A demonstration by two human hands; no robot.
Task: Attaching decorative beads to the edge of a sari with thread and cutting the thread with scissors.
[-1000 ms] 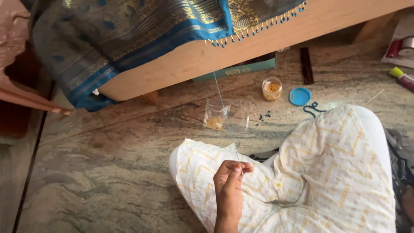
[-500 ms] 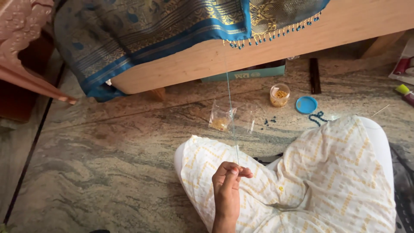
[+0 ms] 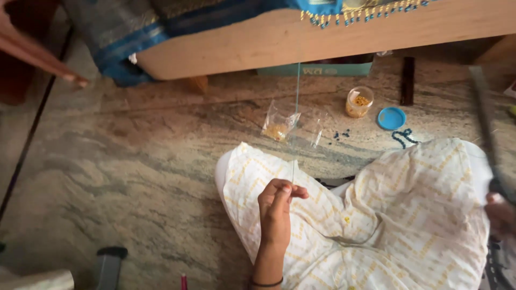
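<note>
Thin pale thread (image 3: 295,123): stretched taut from frame centre up to the blue beaded fabric edge (image 3: 344,13) over the wooden bed frame (image 3: 279,45). Left hand (image 3: 277,207): fingers closed, pinching the thread's lower end above the white patterned garment (image 3: 387,215). Right hand (image 3: 502,212): at right edge, blurred, grip not discernible. Clear plastic bead bag (image 3: 279,126), small glass jar (image 3: 359,102), blue round lid (image 3: 391,118): on stone floor (image 3: 134,161), upper centre.
</note>
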